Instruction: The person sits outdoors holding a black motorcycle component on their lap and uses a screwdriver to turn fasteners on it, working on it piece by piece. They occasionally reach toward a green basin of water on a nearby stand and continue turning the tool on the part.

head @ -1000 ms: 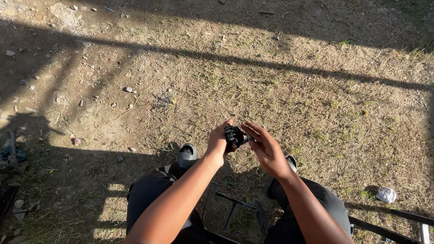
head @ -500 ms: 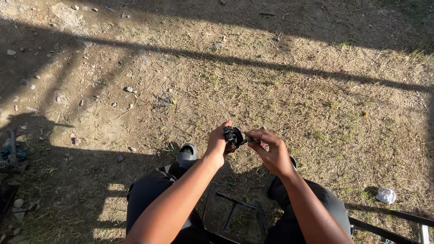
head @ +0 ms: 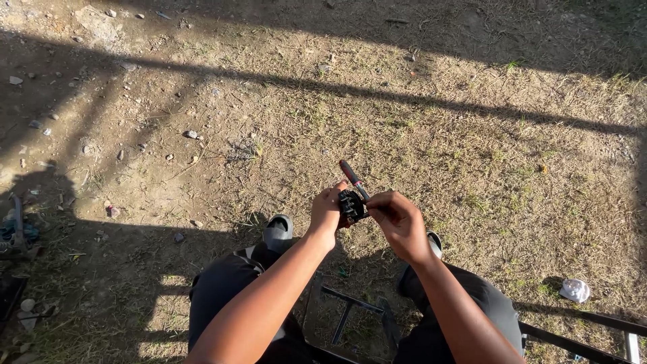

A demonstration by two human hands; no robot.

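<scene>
- Head view: small black part point(head: 350, 205) sits pinched in your left hand point(head: 327, 212), above your knees.
- Your right hand point(head: 399, 219) grips a red-handled screwdriver point(head: 354, 180), shaft against the part.
- Judged step: driving a fastener; next calls for steady alignment.
- Earlier, your right hand was open-fingered, no tool showing.
- Dry ground point(head: 269, 101) beyond; white scrap point(head: 574, 290) right.

Ground: dry brown dirt point(head: 202, 101) with sparse yellowed grass and scattered small grey stones point(head: 191, 134).
Light: low sun, long dark bar shadows point(head: 404, 98) crossing it.
Furniture: black metal frame point(head: 350, 310) below.
Litter: crumpled white scrap point(head: 574, 290) at right.
</scene>
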